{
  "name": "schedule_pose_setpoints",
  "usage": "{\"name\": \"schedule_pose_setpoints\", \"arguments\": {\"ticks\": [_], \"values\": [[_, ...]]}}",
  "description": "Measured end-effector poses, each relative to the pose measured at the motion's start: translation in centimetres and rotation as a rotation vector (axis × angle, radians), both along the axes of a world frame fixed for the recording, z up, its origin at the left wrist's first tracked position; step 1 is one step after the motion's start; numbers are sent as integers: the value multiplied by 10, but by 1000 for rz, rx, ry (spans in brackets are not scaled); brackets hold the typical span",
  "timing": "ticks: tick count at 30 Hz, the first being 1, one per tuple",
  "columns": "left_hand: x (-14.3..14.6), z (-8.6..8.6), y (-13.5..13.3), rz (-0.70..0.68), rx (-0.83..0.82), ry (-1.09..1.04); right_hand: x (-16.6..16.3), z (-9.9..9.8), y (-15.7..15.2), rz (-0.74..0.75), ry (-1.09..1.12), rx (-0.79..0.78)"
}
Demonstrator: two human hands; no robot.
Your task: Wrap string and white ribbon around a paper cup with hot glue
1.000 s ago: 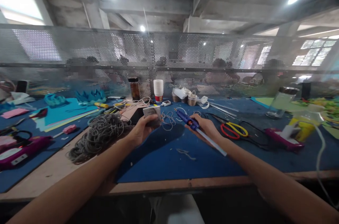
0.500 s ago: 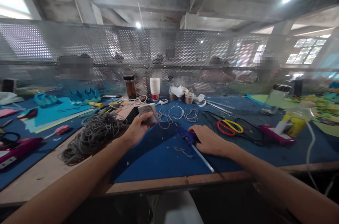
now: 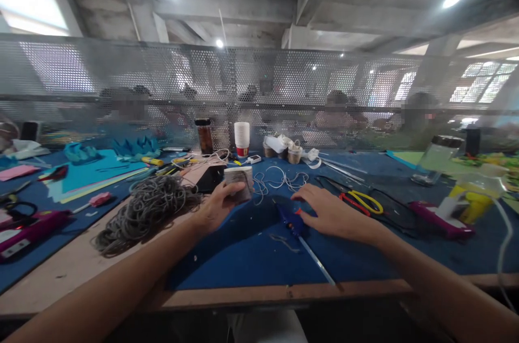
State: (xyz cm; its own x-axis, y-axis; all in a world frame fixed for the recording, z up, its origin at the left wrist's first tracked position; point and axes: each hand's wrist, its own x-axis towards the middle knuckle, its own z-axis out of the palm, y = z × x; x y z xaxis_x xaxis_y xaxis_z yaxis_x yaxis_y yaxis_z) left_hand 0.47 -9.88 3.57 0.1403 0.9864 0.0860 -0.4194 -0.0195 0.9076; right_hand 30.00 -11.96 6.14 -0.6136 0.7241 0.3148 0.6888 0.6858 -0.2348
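My left hand (image 3: 221, 205) is closed around what looks like a small paper cup (image 3: 238, 183), whitish at the top and grey lower down. Its fingers behind the cup are hidden. Fingers apart and holding nothing, my right hand (image 3: 324, 212) hovers just right of a blue glue gun (image 3: 291, 222). The glue gun lies on the blue mat with a long clear glue stick (image 3: 318, 262) pointing toward the table's front edge. A short bit of grey cord (image 3: 284, 243) is beside it. Left of my left hand sits a tangled heap of grey cord (image 3: 146, 216).
Red- and yellow-handled scissors (image 3: 363, 202) lie to the right, near a purple power strip (image 3: 440, 220) and a glass jar (image 3: 436, 162). Stacked paper cups (image 3: 242, 138) and a dark bottle (image 3: 204, 136) stand at the back. Blue paper (image 3: 101, 173) covers the far left.
My right hand has let go of the glue gun and lifted off it, fingers spreading. My left hand has turned the cup slightly, showing its whitish upper part. The camera view has shifted a little.
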Motion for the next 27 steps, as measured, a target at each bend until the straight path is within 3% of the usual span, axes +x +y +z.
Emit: {"name": "schedule_pose_setpoints", "arguments": {"ticks": [4, 9, 15, 27], "values": [[6, 0, -4, -40, 64, 47, -45, 13, 11, 37, 301, 7], [8, 0, -9, -115, 97, 62, -88, 1, 28, 36, 448, 16], [10, -4, -11, -144, 88, 87, -87, -9, 28, 130, 597, -39], [17, -2, -15, -171, 67, 80, -79, -9, 29, 125, 863, -248]]}}
